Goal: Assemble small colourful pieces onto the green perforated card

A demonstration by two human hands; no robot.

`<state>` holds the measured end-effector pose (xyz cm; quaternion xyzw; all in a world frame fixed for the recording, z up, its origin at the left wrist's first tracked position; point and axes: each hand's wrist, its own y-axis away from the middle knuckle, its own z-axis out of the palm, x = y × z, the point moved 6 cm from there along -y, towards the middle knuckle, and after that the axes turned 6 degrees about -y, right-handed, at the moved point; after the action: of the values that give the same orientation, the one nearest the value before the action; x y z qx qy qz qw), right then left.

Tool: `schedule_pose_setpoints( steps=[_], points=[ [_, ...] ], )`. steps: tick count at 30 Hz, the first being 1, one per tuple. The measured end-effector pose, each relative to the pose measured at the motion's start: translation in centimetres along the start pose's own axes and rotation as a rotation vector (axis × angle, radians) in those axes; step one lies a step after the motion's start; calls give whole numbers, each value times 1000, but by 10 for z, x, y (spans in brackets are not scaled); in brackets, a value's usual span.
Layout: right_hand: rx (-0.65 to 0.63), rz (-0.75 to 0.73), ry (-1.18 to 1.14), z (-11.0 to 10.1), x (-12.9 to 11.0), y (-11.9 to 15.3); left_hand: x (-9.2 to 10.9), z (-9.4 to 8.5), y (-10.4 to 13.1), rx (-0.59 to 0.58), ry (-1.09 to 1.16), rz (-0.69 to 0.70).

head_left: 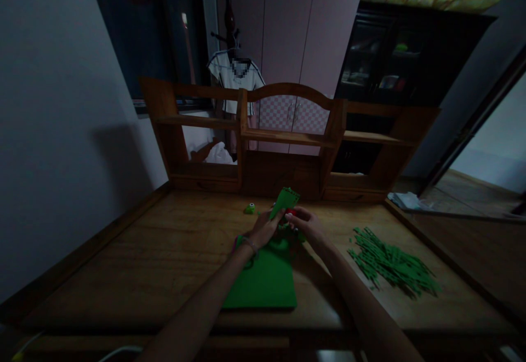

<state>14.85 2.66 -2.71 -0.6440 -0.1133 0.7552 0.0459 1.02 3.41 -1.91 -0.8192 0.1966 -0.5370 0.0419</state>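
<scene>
My left hand is closed on a green strip of sheet material that stands up from the fingers; its upper edge has a row of small notches or holes. Close by, the fingers of my right hand pinch a small red object against or beside the strip; its kind is too dark and small to tell. Beneath both hands lies a larger green sheet or stack of sheets on the wooden desk. Some small green pieces between the hands are partly hidden.
A loose heap of thin green strips lies on the right. Behind the hands sits a small green figure with a round eye. A wooden shelf unit runs along the desk's back. White wall borders the left.
</scene>
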Motion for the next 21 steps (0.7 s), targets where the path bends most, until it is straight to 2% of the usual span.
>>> schedule_pose_setpoints(
  steps=[14, 21],
  points=[
    [-14, 30, -31, 0, 3, 0, 0, 3, -1, -42, 31, 28],
    [-2, 37, -6, 1, -1, 1, -5, 6, -2, -65, 16, -2]
  ],
)
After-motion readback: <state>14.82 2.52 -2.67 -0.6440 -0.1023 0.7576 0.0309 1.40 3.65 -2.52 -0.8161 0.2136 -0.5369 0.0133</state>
